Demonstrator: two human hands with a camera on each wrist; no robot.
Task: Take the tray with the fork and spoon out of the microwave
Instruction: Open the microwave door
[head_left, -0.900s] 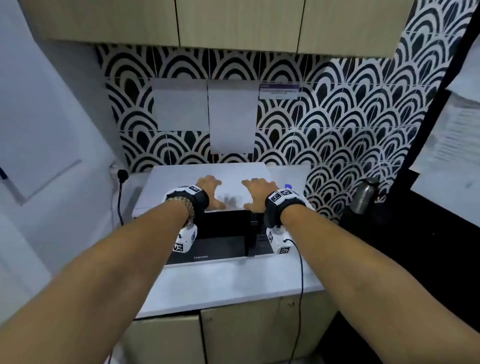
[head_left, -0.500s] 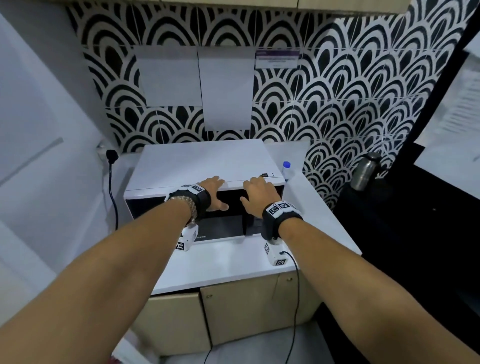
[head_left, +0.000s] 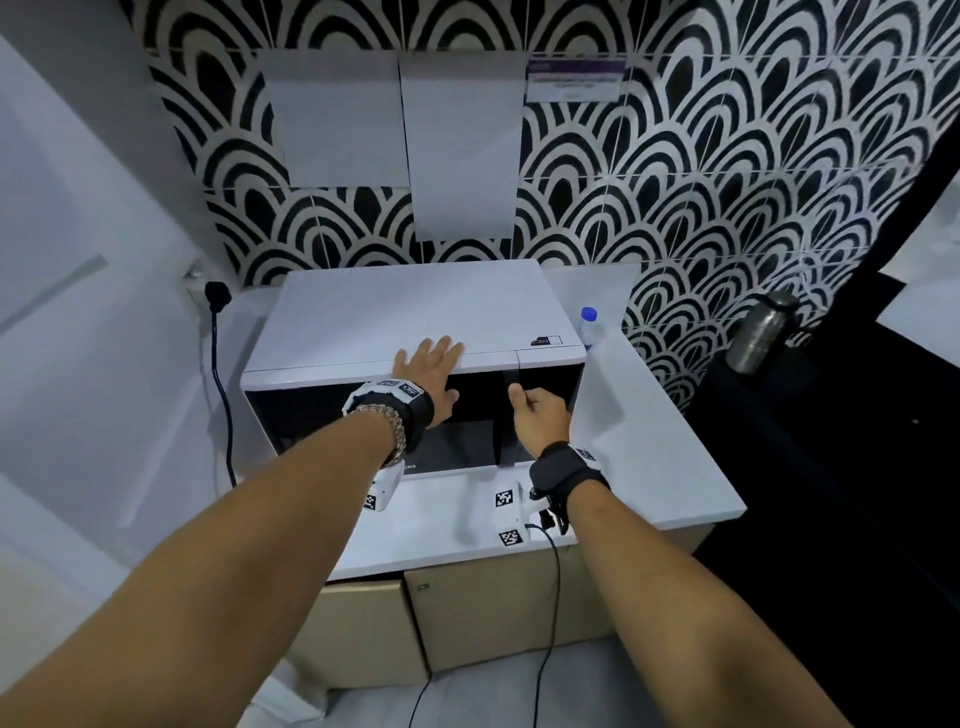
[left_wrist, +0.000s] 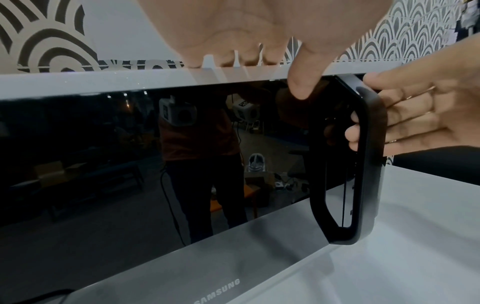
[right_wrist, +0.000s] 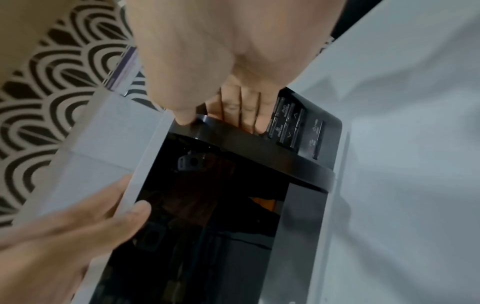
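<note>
Shifted since earlier: right hand (head_left: 537, 415) off microwave (head_left: 415, 317) top, now curled round door handle (left_wrist: 363, 156), frame centre. Left hand (head_left: 428, 364) flat on top, bracing. Tray presumably inside, unseen.

microwave (head_left: 415, 312): smooth white casing | door (left_wrist: 130, 154): glossy black (mirror-like) | handle (left_wrist: 369, 164): matt black plastic | flask (head_left: 761, 332): brushed metal

Scallop-tiled wall (head_left: 675, 182), white counter (head_left: 649, 441)

Even cool indoor light, soft shadows, glossy reflections on dark microwave door (left_wrist: 130, 154), wide-angle edge bending, right wrist view motion-blurred
</note>
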